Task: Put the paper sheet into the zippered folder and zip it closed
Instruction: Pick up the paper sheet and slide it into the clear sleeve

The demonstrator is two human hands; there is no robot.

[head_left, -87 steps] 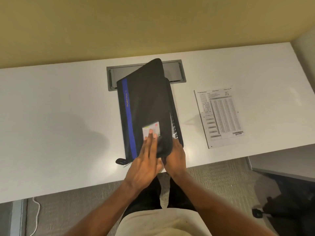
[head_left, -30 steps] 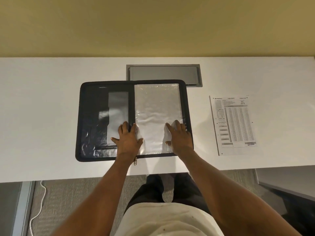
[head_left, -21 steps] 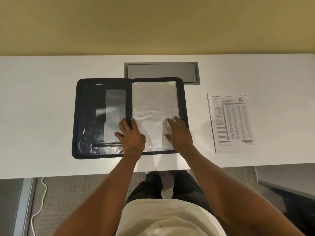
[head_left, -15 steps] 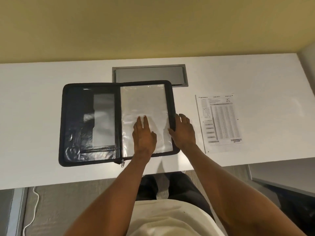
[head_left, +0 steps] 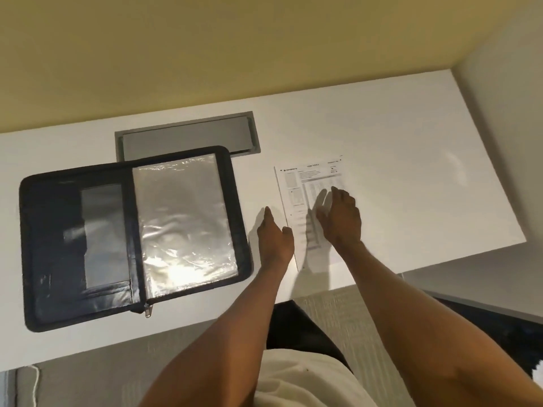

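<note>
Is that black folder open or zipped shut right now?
Open. The folder lies spread flat on the desk, both inner halves showing, the zipper pull loose at its near edge.

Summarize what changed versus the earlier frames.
First the folder was opened flat. Then both hands left it and moved right: left hand beside the paper sheet, at its left edge; right hand over the sheet, neither gripping it. The folder stays open on the desk; sheet unmoved.

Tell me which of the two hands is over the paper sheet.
The right hand: it hangs over the printed paper sheet. The left hand is beside the sheet's left edge, over bare desk, toward the open folder.
</note>
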